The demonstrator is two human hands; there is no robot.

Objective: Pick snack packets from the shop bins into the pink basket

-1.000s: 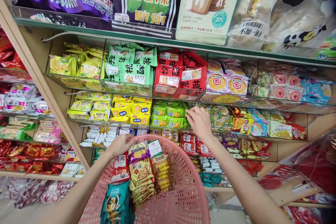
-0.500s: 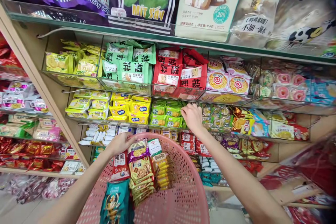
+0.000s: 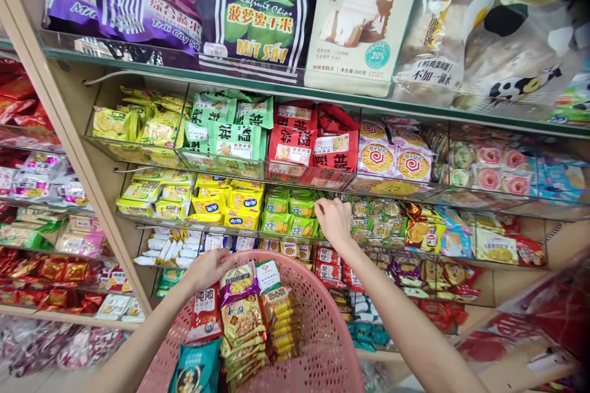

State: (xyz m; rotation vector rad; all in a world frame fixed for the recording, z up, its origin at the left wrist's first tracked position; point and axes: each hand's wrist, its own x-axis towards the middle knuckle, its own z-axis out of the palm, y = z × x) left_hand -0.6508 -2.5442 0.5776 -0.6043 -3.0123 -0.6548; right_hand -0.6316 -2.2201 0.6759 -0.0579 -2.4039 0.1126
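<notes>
A pink perforated basket (image 3: pixel 329 325) is at the bottom centre, holding a red packet (image 3: pixel 205 313), gold packets (image 3: pixel 244 322), yellow-brown packets (image 3: pixel 283 325) and a teal packet (image 3: pixel 196 368). My left hand (image 3: pixel 211 267) is closed on the basket's rim at its upper left. Over the shelf edge, my right hand (image 3: pixel 334 219) has its fingers curled in at the right side of the green snack packets (image 3: pixel 303 216). What its fingertips hold, if anything, is hidden. Clear-wrapped green packets (image 3: pixel 378 221) lie just right of that hand.
Above is a glass shelf (image 3: pixel 184 67) with large snack bags and a pale box (image 3: pixel 359 24). Yellow packets (image 3: pixel 225 202), red packets (image 3: pixel 313 141) and mint-green packets (image 3: pixel 228 129) fill divided compartments. A wooden upright (image 3: pixel 69 153) stands at left.
The view has shifted slightly, so the shelves and basket sit lower in the frame. Both hands keep nearly the same places, the right one still curled beside the green packets.
</notes>
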